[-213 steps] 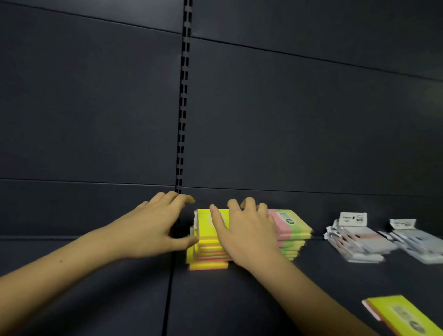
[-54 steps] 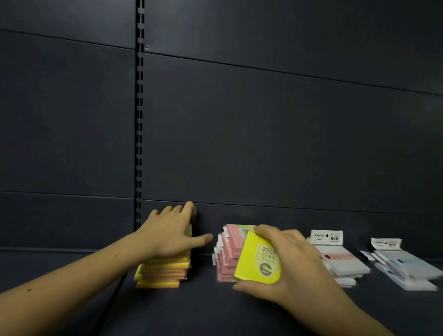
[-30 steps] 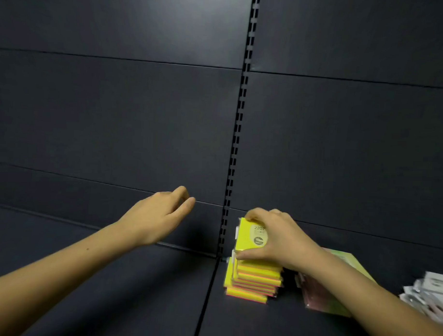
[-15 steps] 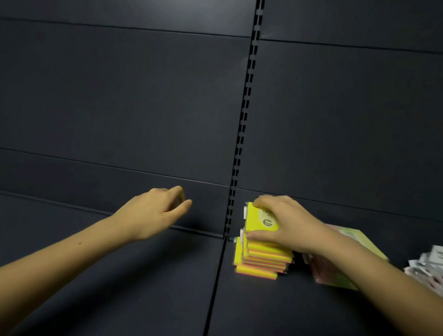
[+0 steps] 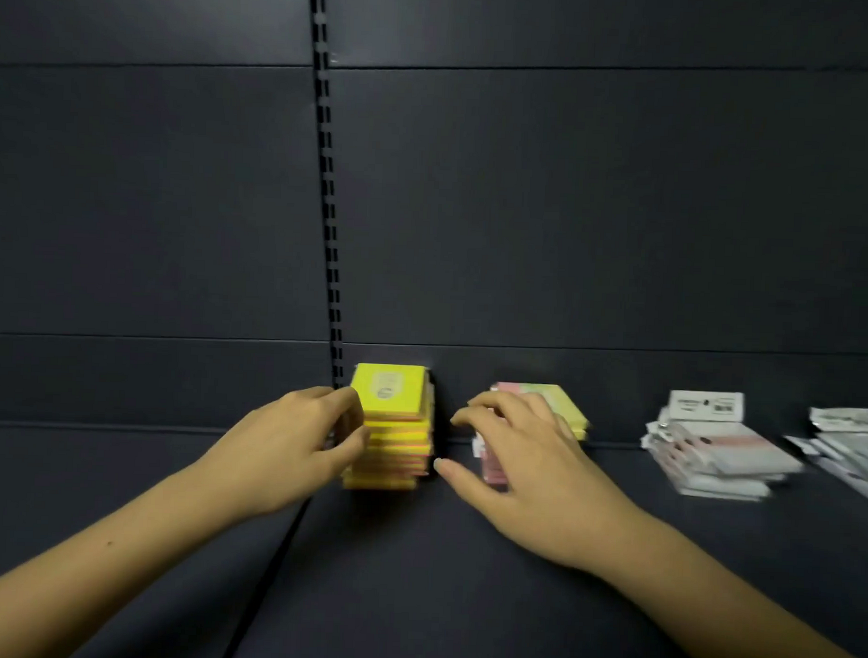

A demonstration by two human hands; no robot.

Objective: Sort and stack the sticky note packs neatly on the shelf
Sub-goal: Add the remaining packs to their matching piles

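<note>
No pack is held in either grip: the left hand [image 5: 290, 451] is laid with loosely bent fingers against the left side of the yellow stack [image 5: 393, 428], while the right hand [image 5: 525, 472] is spread wide, its fingers reaching over the front of the pink-and-green stack [image 5: 564, 407] and its thumb pointing toward the gap between the two stacks. Both bare forearms are stretched in from the lower corners over the dark shelf [image 5: 413, 574], whose matte surface is divided by a seam running forward from the slotted upright [image 5: 330, 226]. The yellow stack stands at the back of the shelf, just right of that upright, and the pink-and-green stack lies near it to the right. Farther right, white packaged items [image 5: 713, 451] are piled loosely, with more packets [image 5: 846, 441] at the frame edge. Behind everything, dark back panels [image 5: 598, 211] are joined in horizontal bands under dim light.
</note>
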